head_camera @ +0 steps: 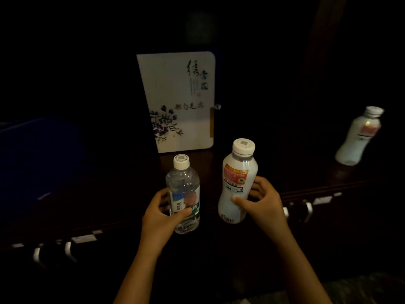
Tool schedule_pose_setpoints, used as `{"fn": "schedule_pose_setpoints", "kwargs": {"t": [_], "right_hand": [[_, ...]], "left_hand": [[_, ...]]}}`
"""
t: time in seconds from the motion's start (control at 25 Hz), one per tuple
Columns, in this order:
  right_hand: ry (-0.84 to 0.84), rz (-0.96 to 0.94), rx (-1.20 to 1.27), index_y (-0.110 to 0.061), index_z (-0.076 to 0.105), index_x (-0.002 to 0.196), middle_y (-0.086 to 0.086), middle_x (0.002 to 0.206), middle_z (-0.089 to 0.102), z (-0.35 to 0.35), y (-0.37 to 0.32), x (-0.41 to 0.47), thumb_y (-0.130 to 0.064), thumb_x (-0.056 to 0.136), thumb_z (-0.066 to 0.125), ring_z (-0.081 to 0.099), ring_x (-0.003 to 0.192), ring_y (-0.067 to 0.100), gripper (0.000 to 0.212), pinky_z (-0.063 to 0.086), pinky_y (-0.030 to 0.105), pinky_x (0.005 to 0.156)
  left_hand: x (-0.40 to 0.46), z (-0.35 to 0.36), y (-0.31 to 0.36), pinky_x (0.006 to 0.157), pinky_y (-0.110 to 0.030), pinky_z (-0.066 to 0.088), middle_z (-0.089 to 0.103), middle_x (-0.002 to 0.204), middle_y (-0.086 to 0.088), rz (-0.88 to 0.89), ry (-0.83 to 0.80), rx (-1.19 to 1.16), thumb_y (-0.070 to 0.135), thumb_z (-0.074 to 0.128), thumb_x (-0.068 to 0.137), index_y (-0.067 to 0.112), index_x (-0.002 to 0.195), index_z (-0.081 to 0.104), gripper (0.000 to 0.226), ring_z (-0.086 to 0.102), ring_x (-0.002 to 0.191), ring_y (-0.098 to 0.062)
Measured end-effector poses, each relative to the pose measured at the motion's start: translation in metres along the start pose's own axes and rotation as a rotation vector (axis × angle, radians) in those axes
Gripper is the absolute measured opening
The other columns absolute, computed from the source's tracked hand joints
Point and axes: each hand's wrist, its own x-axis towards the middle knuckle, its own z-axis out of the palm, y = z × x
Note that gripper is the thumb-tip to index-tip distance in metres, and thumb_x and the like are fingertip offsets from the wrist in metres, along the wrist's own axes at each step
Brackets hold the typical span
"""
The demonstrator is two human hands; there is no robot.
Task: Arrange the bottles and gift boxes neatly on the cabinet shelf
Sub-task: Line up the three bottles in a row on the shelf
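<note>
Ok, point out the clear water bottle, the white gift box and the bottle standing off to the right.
clear water bottle (183,183): head view, on its clear upper body.
white gift box (175,88): head view, on its bare front face.
far-right white bottle (356,139): head view, on its body below the label.

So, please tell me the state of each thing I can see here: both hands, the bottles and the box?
Left hand: grips the clear water bottle.
Right hand: grips the white bottle.
Clear water bottle: capped, upright, held.
White bottle: capped, slightly tilted, held.
Far white bottle: capped, standing alone at the right, untouched.
Gift box: closed, standing upright behind the bottles.
</note>
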Motion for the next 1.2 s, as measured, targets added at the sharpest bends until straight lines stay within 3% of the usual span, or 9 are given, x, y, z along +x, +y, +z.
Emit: {"fn": "schedule_pose_setpoints", "kwargs": {"t": [0.2,0.48,0.8,1.04,1.2], "right_hand": [[0.070,0.000,-0.020,-0.014,0.053,0.113,-0.003,0.109,0.064,-0.072,0.003,-0.065,-0.013,0.063,0.080,0.062,0.098,0.008,0.056,0.053,0.020,0.075],[0.230,0.018,-0.016,-0.021,0.055,0.108,-0.004,0.107,0.065,-0.220,0.025,-0.106,-0.013,0.061,0.081,0.063,0.099,0.011,0.054,0.054,0.027,0.077],[0.270,-0.003,-0.092,-0.022,0.054,0.109,-0.007,0.106,0.064,-0.415,0.046,-0.096,-0.018,0.061,0.081,0.061,0.098,0.007,0.056,0.052,0.022,0.073],[0.251,0.024,-0.052,-0.023,0.054,0.106,-0.003,0.106,0.064,-0.478,0.072,-0.066,-0.017,0.061,0.081,0.061,0.099,0.011,0.052,0.053,0.029,0.077],[0.249,0.034,-0.044,-0.022,0.054,0.107,-0.002,0.108,0.064,-0.489,0.089,-0.024,-0.018,0.062,0.081,0.061,0.099,0.012,0.052,0.054,0.031,0.079]], "left_hand": [[-0.063,0.053,0.012,0.071,-0.023,0.048,0.062,0.108,0.011,0.016,-0.107,-0.033,0.017,0.084,0.060,0.032,0.111,0.054,0.061,0.059,0.098,-0.007],[-0.123,0.179,0.044,0.073,-0.023,0.048,0.063,0.110,0.009,0.056,-0.195,-0.036,0.015,0.084,0.059,0.032,0.111,0.055,0.062,0.059,0.100,-0.007],[-0.178,0.373,0.080,0.074,-0.026,0.049,0.062,0.111,0.006,0.071,-0.178,-0.085,0.017,0.083,0.061,0.030,0.113,0.054,0.061,0.059,0.102,-0.014],[-0.168,0.435,0.095,0.081,-0.032,0.050,0.062,0.113,0.003,0.080,-0.119,-0.049,0.016,0.083,0.062,0.026,0.117,0.054,0.063,0.058,0.103,-0.016],[-0.125,0.452,0.095,0.070,-0.024,0.046,0.060,0.098,0.014,0.073,-0.068,-0.049,0.012,0.082,0.063,0.029,0.110,0.054,0.057,0.058,0.094,-0.012]]}}
